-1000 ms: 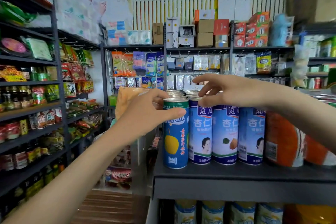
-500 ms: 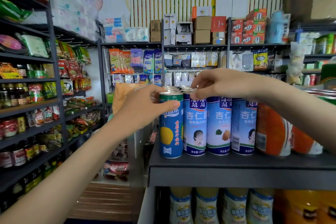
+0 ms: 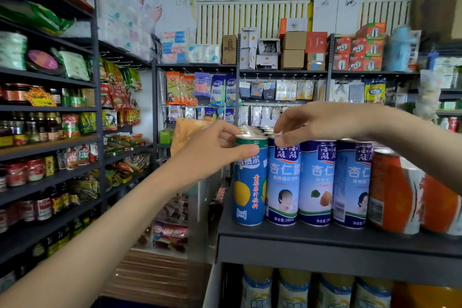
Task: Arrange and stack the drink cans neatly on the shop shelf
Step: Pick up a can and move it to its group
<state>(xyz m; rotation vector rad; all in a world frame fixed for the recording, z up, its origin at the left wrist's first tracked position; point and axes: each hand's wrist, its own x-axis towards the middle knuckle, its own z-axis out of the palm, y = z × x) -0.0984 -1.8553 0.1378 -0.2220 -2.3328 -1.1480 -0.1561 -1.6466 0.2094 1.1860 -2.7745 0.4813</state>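
Observation:
A blue pear-drink can with a green rim stands upright at the left end of the dark shelf. My left hand grips its top, thumb across the front rim. To its right stand three blue-and-white almond-drink cans in a row; my right hand pinches the top of the nearest almond can. More can tops show in rows behind them. Orange-and-white cans stand at the right end, partly hidden by my right forearm.
Yellow drink bottles fill the shelf below. A rack of jars and snack packets lines the left side of the aisle. Hanging goods and boxes cover the back wall. A wooden pallet lies on the floor.
Both hands keep the same hold on the two can tops. The view has shifted slightly, so the shelf sits a little higher and to the left in the frame.

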